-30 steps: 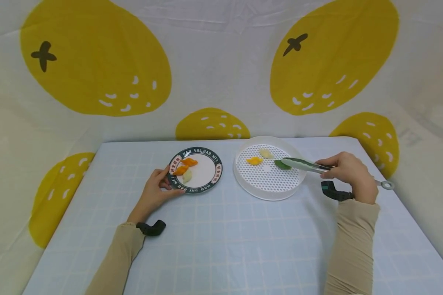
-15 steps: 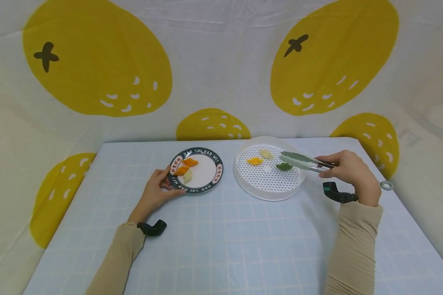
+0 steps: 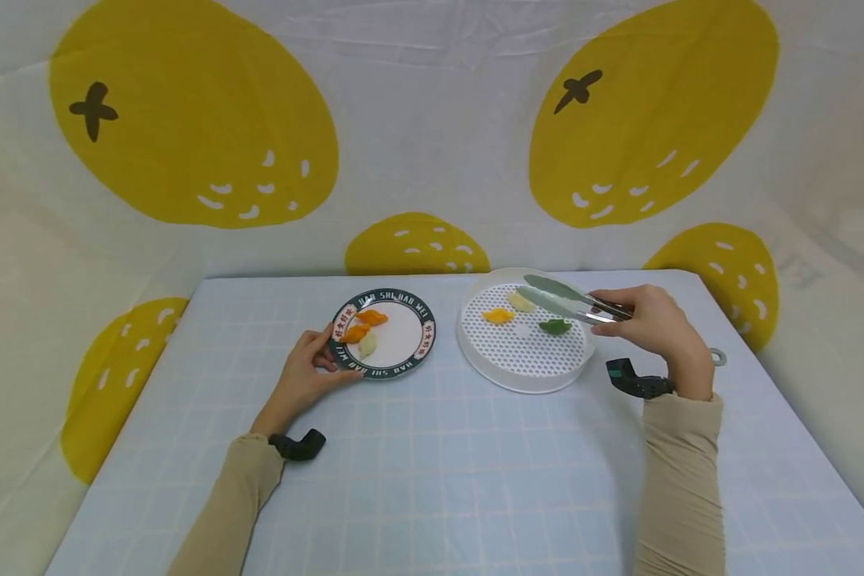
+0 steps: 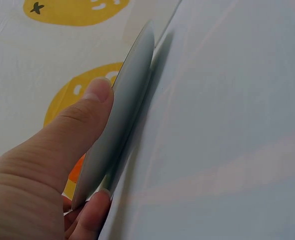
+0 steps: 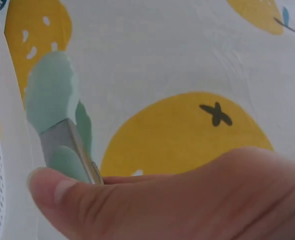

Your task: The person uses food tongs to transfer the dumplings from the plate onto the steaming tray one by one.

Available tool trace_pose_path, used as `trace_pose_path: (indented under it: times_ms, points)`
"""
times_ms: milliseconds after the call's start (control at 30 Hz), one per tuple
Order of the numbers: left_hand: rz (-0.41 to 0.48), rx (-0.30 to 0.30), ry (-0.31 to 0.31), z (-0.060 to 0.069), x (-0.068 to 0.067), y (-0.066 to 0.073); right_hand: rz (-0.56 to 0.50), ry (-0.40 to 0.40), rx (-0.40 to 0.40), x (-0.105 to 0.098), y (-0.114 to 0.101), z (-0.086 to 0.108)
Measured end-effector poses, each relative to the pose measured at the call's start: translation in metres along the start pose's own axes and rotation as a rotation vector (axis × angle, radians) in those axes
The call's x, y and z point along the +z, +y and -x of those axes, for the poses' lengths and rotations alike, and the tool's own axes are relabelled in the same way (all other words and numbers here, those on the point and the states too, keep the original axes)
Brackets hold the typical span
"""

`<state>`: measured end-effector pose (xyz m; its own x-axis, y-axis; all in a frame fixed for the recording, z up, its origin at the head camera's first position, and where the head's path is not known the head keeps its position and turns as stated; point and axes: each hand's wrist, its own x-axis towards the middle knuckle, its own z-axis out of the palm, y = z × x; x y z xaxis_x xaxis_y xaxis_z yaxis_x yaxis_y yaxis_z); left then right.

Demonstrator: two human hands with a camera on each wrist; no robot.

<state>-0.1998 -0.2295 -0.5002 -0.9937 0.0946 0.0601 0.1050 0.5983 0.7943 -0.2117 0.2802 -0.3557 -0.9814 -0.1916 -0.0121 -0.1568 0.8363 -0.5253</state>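
Observation:
My left hand (image 3: 306,368) grips the left rim of a dark-bordered white plate (image 3: 399,332), thumb at the near edge. Two orange dumplings (image 3: 354,334) and a pale one (image 3: 366,346) lie on that plate. In my right hand (image 3: 655,320) is a pair of tongs (image 3: 547,302) with mint-green tips. Those tips stand apart above a round white perforated tray (image 3: 526,356), over the pale dumpling (image 3: 521,302), partly covering it. A yellow dumpling (image 3: 498,316) and a green one (image 3: 555,326) also rest in the tray. The right wrist view shows the thumb against the tongs (image 5: 55,95).
Plate and tray stand side by side near the back of a table with a pale checked cloth (image 3: 418,480). Directly behind rises a white curtain (image 3: 432,120) printed with large yellow fruit. The tray has a raised wall.
The tongs have lifted off the green dumpling and moved left and back, over the pale one, their tips spreading apart. My left hand keeps its grip on the plate.

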Motion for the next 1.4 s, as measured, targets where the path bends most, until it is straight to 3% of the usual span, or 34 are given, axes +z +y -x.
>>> trace_pose_path:
  times_ms: [233, 400, 667, 1067, 1400]
  points:
    - [-0.005, 0.010, 0.004, 0.000, 0.000, -0.001, 0.010, 0.085, -0.056, 0.015, -0.020, -0.011]
    - [0.005, 0.014, 0.007, 0.000, -0.001, 0.001, -0.005, 0.100, -0.071, 0.026, -0.036, -0.018]
    - [0.000, -0.009, -0.009, -0.001, 0.001, 0.001, -0.025, 0.160, -0.205, 0.055, -0.067, -0.041]
    - [0.000, 0.022, 0.011, -0.001, 0.001, -0.003, -0.026, 0.148, -0.367, 0.094, -0.125, -0.075]
    - [0.023, 0.060, 0.025, 0.000, -0.001, -0.006, 0.047, 0.038, -0.387, 0.131, -0.145, -0.094]
